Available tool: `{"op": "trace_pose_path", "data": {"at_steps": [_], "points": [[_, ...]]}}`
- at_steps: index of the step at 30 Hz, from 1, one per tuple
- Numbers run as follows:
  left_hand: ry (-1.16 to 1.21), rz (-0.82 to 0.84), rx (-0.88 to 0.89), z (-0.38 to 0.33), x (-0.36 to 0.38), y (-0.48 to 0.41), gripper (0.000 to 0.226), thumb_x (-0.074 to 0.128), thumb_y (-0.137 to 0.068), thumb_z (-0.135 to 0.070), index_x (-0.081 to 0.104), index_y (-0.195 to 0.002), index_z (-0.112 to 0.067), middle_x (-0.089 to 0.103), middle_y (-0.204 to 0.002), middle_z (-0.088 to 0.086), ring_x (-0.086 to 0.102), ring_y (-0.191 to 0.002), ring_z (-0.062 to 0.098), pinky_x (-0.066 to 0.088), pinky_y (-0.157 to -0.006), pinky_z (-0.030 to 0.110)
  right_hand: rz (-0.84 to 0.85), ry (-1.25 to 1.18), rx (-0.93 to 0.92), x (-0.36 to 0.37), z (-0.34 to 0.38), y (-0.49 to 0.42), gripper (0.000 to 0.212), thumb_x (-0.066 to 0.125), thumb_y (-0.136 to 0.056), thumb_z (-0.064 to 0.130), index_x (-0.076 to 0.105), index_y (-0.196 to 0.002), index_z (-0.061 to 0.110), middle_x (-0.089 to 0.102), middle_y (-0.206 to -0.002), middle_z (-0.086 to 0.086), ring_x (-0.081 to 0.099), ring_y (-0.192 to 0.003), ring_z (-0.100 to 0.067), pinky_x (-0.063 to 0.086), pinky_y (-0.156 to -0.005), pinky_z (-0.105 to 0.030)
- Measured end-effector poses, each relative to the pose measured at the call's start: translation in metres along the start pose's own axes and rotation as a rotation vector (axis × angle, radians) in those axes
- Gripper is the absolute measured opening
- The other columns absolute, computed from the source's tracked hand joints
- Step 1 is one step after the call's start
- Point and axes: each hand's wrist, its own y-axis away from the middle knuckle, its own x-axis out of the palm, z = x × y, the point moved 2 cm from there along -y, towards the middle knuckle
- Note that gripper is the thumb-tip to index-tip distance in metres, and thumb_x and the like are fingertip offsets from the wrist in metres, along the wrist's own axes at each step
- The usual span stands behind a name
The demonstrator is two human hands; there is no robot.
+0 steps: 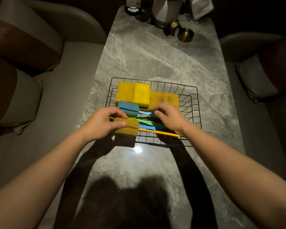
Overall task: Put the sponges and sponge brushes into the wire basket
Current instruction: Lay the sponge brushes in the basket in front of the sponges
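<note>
We have 4 yellow sponges [145,95] standing on edge in a row along the far side of the wire basket [191,103], leaving the near side free for the sponge brushes, which lie lengthwise with heads left and handles right. Our left hand [104,123] has its grip closed on the yellow brush head [129,128], the blue brush head [128,107] just beyond it. Our right hand [169,116] pinches narrowly at a blue handle [147,113], seemingly to straighten it. The basket sits on the marble tabletop [155,55].
</note>
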Motion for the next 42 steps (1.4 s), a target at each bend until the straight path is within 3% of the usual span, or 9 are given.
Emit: {"op": "trace_pose_path", "data": {"at_steps": [4, 7, 10, 20, 23, 30, 36, 42], "points": [[-0.051, -0.059, 0.035, -0.013, 0.005, -0.018, 0.017, 0.081, -0.084, -0.024, 0.072, -0.093, -0.037, 0.068, -0.096, -0.013, 0.061, -0.078, -0.001, 0.046, -0.069, 0.025, -0.023, 0.035, -0.047, -0.027, -0.005, 0.016, 0.019, 0.057, -0.099, 0.036, 0.073, -0.104, 0.026, 0.067, -0.099, 0.009, 0.061, -0.091, -0.01, 0.048, -0.075, -0.026], [-0.043, -0.117, 0.036, -0.017, 0.009, -0.03, 0.016, 0.079, -0.086, -0.02, 0.073, -0.098, -0.028, 0.068, -0.102, -0.006, 0.061, -0.086, 0.012, 0.055, -0.079, 0.038, 0.011, 0.167, -0.123, -0.036, -0.01, 0.029, 0.021, 0.065, -0.093, 0.043, 0.074, -0.101, 0.026, 0.066, -0.093, 0.009, 0.058, -0.088, -0.011, 0.047, -0.075, -0.03], [-0.083, -0.159, 0.043, -0.019, 0.016, -0.034, 0.018, 0.079, -0.087, -0.017, 0.074, -0.104, -0.019, 0.069, -0.104, 0.002, 0.062, -0.093, 0.021, 0.054, -0.085, 0.044, 0.036, 0.306, -0.13, -0.031, -0.016, 0.034, 0.022, 0.069, -0.092, 0.038, 0.071, -0.109, 0.026, 0.066, -0.1, 0.007, 0.057, -0.093, -0.012, 0.049, -0.082, -0.034], [-0.252, -0.217, 0.073, -0.01, 0.015, -0.025, 0.022, 0.078, -0.087, -0.024, 0.073, -0.109, -0.021, 0.063, -0.112, 0.0, 0.055, -0.099, 0.017, 0.044, -0.076, 0.021, 0.046, 0.245, -0.061, 0.009, -0.021, 0.033, 0.018, 0.069, -0.092, 0.03, 0.065, -0.11, 0.03, 0.062, -0.106, 0.009, 0.056, -0.095, -0.01, 0.051, -0.083, -0.03], [-0.332, -0.247, 0.101, -0.007, 0.015, -0.025, 0.021, 0.077, -0.088, -0.026, 0.073, -0.108, -0.022, 0.062, -0.109, -0.003, 0.052, -0.105, 0.017, 0.038, -0.076, 0.024, 0.054, 0.243, -0.056, 0.013, -0.021, 0.032, 0.019, 0.068, -0.094, 0.028, 0.065, -0.112, 0.028, 0.063, -0.109, 0.007, 0.056, -0.098, -0.011, 0.05, -0.085, -0.031], [-0.434, -0.271, 0.145, 0.006, 0.014, -0.023, 0.025, 0.075, -0.088, -0.031, 0.071, -0.111, -0.021, 0.063, -0.113, -0.005, 0.046, -0.111, 0.014, 0.033, -0.088, 0.027, 0.053, 0.249, -0.024, 0.023, -0.02, 0.028, 0.019, 0.066, -0.095, 0.024, 0.067, -0.114, 0.027, 0.064, -0.11, 0.007, 0.056, -0.099, -0.011, 0.048, -0.085, -0.027], [-0.397, -0.217, 0.14, 0.012, 0.015, -0.014, 0.029, 0.074, -0.089, -0.03, 0.07, -0.117, -0.023, 0.059, -0.119, -0.005, 0.045, -0.118, 0.016, 0.037, -0.096, 0.031, 0.0, 0.257, 0.053, 0.024, -0.019, 0.025, 0.007, 0.069, -0.092, 0.026, 0.069, -0.099, 0.025, 0.06, -0.098, 0.007, 0.057, -0.091, -0.013, 0.051, -0.078, -0.031], [-0.254, -0.199, 0.095, 0.01, 0.015, -0.006, 0.034, 0.075, -0.089, -0.02, 0.07, -0.123, -0.024, 0.057, -0.128, -0.003, 0.046, -0.128, 0.018, 0.034, -0.108, 0.031, 0.02, 0.217, 0.085, 0.023, -0.019, 0.029, 0.011, 0.067, -0.094, 0.028, 0.072, -0.104, 0.023, 0.062, -0.102, 0.005, 0.057, -0.092, -0.014, 0.049, -0.079, -0.031]]}}
